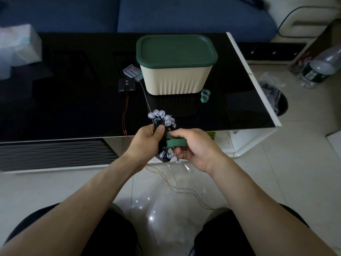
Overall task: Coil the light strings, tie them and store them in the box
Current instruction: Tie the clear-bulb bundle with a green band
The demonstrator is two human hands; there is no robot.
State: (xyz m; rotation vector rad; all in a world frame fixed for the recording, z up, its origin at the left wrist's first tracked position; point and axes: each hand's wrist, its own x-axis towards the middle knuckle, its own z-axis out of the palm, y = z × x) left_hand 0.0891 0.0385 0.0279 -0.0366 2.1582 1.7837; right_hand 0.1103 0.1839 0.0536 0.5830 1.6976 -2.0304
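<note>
Head view, seated person at a black glass table (73, 100). The left hand (147, 140) grips a coiled light string (163, 126) with round clear bulbs, thumb pressed across the bundle, just off the table's near edge at about 6 o'clock from the box. The right hand (191, 145) pinches a green strap (176, 142) that lies against the coil's middle, its fingers curled around the strap's free end. The cream ribbed storage box (175, 78), closed by a dark green lid (175, 49), stands on the table at 12 o'clock from the hands. Two rolled green straps (204, 96) lie at the box's 4 o'clock corner. A clear battery holder (132, 72) and a black controller (127, 85) sit at the box's 9 o'clock side. Thin copper wires (177, 183) trail from the hands to the tiled floor (276, 172).
</note>
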